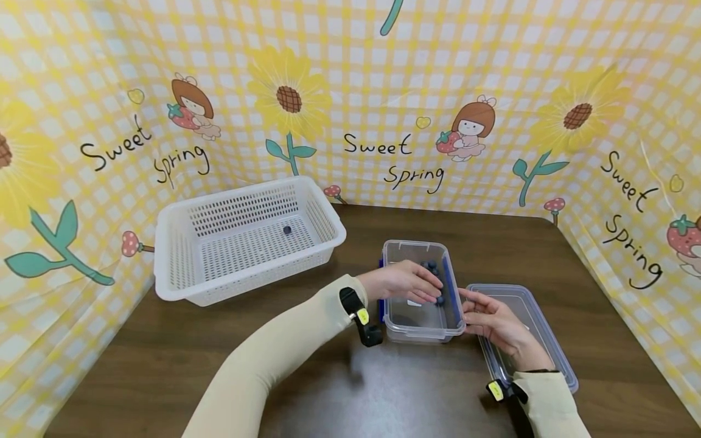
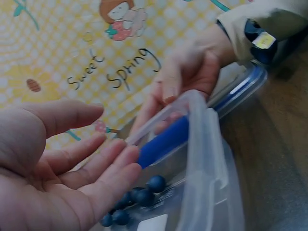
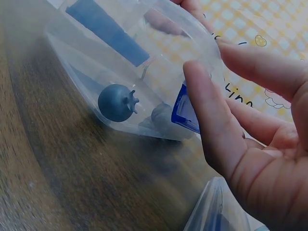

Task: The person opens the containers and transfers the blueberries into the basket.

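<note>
A clear plastic box (image 1: 416,319) with blue side clips holds several blueberries (image 2: 144,196), gathered toward its right side. My left hand (image 1: 408,281) reaches over the box from the left. Its fingers are loosely extended above the blueberries, and the left wrist view shows nothing in the palm. At the box's right wall is my right hand (image 1: 495,322), its fingers extended and touching the side near a blue clip (image 3: 185,113). Through the wall, the right wrist view shows one blueberry (image 3: 116,103) with its crown. A single blueberry (image 1: 287,230) lies in the white basket (image 1: 263,277).
A clear lid (image 1: 558,353) with a bluish rim lies on the dark wooden table (image 1: 339,389), partly under my right hand. The perforated white basket stands at the back left. A yellow checked cloth (image 1: 372,109) rises behind and along the sides.
</note>
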`<state>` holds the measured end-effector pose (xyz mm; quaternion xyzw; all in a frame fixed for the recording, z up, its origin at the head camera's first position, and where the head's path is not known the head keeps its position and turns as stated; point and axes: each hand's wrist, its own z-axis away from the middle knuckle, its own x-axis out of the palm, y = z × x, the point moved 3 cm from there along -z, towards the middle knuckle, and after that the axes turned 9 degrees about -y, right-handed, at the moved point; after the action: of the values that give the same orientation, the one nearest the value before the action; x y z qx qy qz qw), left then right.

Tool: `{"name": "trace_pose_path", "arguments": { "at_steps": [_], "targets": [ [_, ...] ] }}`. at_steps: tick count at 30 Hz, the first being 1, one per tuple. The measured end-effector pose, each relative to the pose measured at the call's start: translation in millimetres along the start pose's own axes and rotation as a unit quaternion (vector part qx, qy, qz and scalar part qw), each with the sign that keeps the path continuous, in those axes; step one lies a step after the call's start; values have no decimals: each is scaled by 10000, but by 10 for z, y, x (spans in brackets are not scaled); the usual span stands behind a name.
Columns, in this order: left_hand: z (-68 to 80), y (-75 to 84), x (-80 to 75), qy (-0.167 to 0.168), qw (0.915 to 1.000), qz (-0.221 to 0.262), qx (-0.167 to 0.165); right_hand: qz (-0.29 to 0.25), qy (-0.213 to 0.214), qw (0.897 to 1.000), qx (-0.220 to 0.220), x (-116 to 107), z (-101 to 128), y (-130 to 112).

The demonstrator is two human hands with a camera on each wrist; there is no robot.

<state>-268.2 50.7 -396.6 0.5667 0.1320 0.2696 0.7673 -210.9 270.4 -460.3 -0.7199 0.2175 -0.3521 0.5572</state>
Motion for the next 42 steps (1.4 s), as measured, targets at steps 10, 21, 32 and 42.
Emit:
{"name": "trace_pose_path", "arguments": {
  "at_steps": [10, 21, 32, 42],
  "targets": [
    [-152, -168, 187, -332, 9947, -572, -790, -32, 102, 9999, 64, 24, 16, -40],
    [-240, -415, 286, -536, 9902, -803, -1005, -115, 33, 9999, 44, 49, 37, -37],
    [-325, -407, 326, -601, 9833, -1372, -1031, -39, 77, 9999, 83, 53, 27, -43],
    [-332, -384, 315, -469, 9837, -1379, -1058, -20, 40, 9999, 111, 44, 21, -30]
  ]
}}
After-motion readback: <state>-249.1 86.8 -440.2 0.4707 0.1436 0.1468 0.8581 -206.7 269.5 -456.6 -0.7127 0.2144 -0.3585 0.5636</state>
